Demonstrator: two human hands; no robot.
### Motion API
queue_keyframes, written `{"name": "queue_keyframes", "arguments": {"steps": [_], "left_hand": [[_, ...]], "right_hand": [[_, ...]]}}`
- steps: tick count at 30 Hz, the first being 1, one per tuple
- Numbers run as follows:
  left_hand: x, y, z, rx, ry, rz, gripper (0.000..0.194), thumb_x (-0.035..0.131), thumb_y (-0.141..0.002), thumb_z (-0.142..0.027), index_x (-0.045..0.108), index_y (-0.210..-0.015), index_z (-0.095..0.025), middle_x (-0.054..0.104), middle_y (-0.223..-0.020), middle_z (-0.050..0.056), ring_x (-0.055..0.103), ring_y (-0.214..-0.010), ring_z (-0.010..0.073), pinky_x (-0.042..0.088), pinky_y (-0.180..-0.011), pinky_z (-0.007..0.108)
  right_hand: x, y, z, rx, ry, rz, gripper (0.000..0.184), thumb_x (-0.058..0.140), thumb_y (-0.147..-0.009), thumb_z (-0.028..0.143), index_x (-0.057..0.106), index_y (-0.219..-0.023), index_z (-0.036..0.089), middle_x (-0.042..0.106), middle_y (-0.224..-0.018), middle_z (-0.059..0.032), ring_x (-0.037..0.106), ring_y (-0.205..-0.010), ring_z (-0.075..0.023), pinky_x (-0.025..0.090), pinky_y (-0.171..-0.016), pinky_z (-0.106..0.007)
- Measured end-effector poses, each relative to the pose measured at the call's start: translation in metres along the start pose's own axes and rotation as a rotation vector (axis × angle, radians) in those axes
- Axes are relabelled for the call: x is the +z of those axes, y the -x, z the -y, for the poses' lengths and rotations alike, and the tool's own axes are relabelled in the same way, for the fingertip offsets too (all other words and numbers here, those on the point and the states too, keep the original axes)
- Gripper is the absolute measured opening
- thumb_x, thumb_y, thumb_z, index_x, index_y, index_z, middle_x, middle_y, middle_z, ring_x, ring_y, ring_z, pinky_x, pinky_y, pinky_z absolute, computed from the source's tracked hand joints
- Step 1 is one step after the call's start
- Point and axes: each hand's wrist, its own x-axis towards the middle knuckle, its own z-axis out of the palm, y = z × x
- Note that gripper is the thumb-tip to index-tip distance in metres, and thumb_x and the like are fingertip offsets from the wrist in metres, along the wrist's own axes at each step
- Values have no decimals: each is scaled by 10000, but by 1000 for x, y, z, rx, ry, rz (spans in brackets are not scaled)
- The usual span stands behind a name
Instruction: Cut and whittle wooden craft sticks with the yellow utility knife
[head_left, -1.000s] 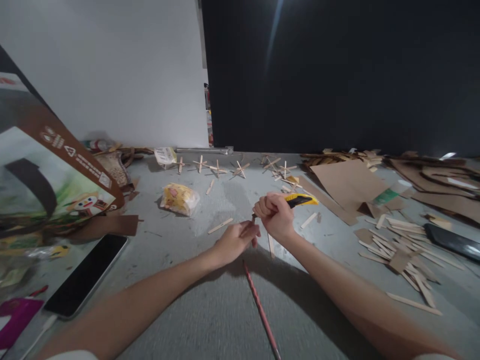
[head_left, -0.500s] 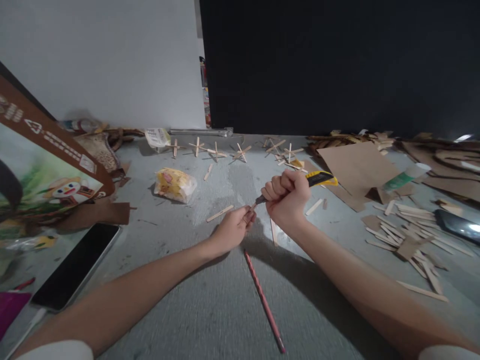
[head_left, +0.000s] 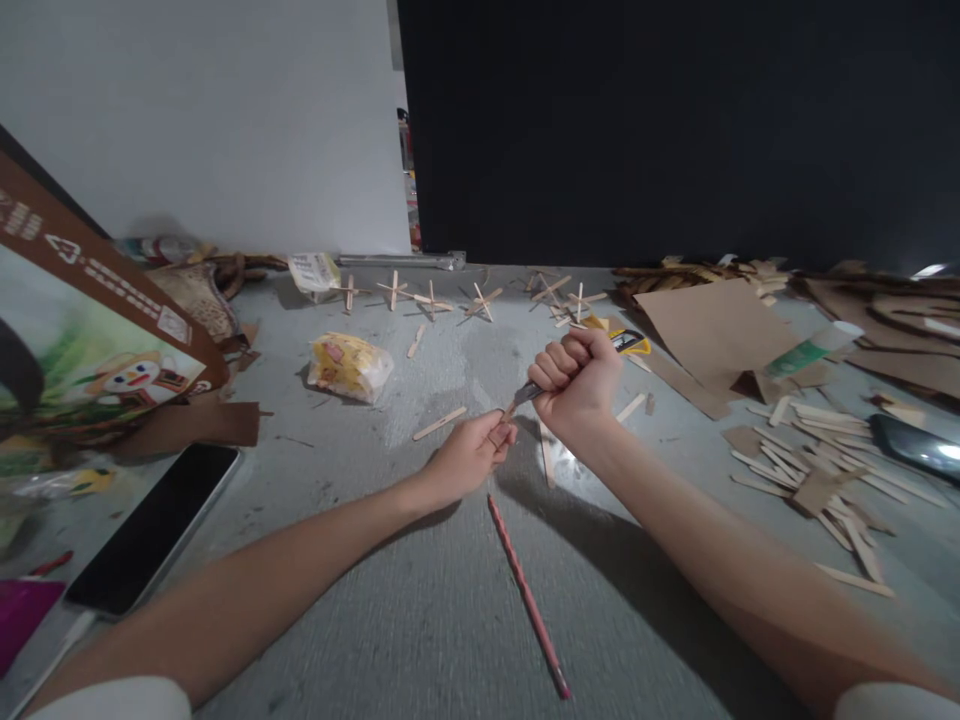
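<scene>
My right hand [head_left: 577, 380] is wrapped round a yellow and black utility knife [head_left: 631, 342], its blade end pointing left toward my other hand. Between the fingertips of my left hand [head_left: 472, 455] a small wooden craft stick [head_left: 509, 411] is pinched, mostly covered by the fingers. The blade meets or nearly meets the stick's upper end; I cannot tell exactly. Below the hands a pink pencil [head_left: 528, 598] lies on the grey surface. One craft stick [head_left: 439, 424] rests left of my left hand, and another [head_left: 546, 455] lies beneath my right wrist.
Several crossed-stick pieces [head_left: 481, 302] stand in a row at the back. A yellow wrapped packet [head_left: 349, 367] sits left of centre. Loose sticks [head_left: 814, 480], cardboard [head_left: 720, 335] and a glue stick [head_left: 814, 350] lie right. A phone [head_left: 154, 530] and a printed bag [head_left: 112, 340] are left.
My right hand has shifted slightly right and turned, so less of the knife's yellow end shows beyond the fist. My left hand keeps its pinch and has barely moved.
</scene>
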Motion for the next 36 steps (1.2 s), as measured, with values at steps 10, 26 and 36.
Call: {"name": "queue_keyframes", "arguments": {"steps": [10,26,36], "left_hand": [[0,1,-2,30,14,-22,418,504,-1052,-636,500,-955,-230,380,-618,-100,281,-500,93,232,-508,235],[-5,-4,5,60,119,-171,550,621,-942,-772,466,-1052,-256,433,-596,-121,369,-484,102,257,-494,227],[-6,-3,-2,56,285,-130,567,675,-908,-767,468,-911,-239,368,-676,-93,293,-513,81,232,-464,202]], "right_hand": [[0,1,14,-97,112,143,623,695,-854,366,145,-583,252,117,-479,92,113,-411,-91,208,-391,-295],[2,-6,20,-323,874,286,435,828,-864,469,532,-631,252,407,-505,71,331,-463,-112,236,-474,-291],[-18,-9,11,-308,1108,597,257,758,-942,460,777,-859,217,752,-772,-30,597,-660,-175,422,-629,-302]]}}
